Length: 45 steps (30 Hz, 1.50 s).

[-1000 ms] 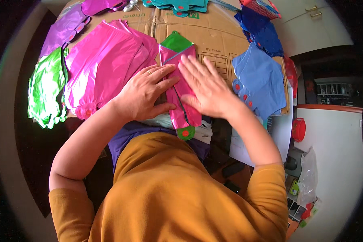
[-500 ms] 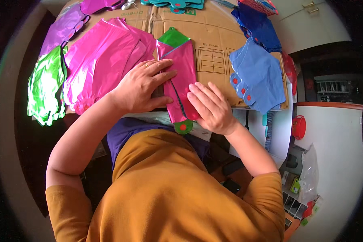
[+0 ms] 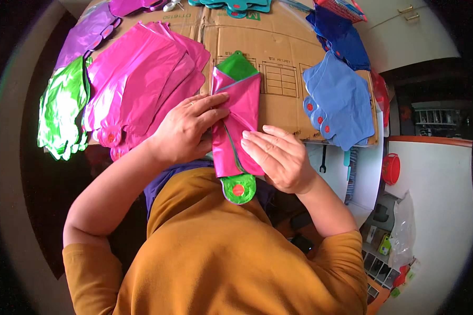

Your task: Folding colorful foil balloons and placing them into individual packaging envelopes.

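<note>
One pink foil piece (image 3: 243,107) runs lengthwise toward the body. Left hand (image 3: 188,126) open on left edge; right hand (image 3: 281,160) nearer bodyward end, grip unclear.

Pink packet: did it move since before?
Yes. Against the printed grid on the cardboard, the pink packet slid down the picture and slightly right.

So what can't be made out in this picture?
Head view:
Pink folded piece: left edge partly hidden by the left hand.
Its right edge: partly hidden by the right hand.
Teal pieces: cut off by the top edge.
Cardboard: fine print too small to read.
</note>
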Tool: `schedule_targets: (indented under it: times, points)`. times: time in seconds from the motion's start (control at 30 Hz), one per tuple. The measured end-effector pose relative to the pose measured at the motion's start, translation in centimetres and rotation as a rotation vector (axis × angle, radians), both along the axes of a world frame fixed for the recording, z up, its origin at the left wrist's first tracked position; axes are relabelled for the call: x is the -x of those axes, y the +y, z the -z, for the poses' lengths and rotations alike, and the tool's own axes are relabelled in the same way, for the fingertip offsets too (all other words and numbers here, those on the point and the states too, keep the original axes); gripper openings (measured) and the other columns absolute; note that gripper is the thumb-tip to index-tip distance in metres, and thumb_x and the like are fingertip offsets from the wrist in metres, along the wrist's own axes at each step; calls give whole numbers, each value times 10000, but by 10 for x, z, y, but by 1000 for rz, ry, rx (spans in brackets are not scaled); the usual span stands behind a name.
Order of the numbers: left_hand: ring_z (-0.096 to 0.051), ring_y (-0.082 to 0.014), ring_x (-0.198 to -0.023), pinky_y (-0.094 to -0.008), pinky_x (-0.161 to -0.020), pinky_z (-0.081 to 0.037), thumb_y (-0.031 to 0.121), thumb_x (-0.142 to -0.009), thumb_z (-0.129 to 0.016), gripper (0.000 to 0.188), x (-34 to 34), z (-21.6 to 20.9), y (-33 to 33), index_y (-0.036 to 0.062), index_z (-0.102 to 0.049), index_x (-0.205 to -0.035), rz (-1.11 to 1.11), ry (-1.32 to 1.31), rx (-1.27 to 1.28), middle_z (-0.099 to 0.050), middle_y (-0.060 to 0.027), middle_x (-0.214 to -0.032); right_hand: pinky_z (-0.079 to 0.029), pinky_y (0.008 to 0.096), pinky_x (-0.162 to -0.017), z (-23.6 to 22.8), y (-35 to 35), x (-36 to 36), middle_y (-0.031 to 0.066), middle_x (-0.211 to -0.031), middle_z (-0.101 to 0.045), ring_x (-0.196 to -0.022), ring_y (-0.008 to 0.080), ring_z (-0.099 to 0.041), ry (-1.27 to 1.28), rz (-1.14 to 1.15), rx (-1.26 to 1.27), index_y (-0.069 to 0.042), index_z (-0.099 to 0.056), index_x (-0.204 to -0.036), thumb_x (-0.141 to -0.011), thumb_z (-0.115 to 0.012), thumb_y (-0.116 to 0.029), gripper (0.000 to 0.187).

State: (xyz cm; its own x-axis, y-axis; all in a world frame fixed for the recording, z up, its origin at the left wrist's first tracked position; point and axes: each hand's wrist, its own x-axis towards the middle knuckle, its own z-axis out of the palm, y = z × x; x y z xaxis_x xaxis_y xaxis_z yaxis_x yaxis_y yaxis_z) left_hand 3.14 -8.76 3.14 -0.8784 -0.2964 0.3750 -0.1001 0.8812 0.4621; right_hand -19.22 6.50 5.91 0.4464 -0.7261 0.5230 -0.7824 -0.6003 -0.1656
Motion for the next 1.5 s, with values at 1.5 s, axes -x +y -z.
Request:
schedule_targets:
  times: [1.5]
  points:
    - [-580,-282,-1058,-434,-914,-430,125,-805,-748,154,16,8,18,73,-715,-946,-444,183,25,-630,-64,-1086,-392,440,-783,14,-56,22,67,-901,-609,-902,297,-581,-195,315,-325,-124,-678,-874,-907,-635,-296,180]
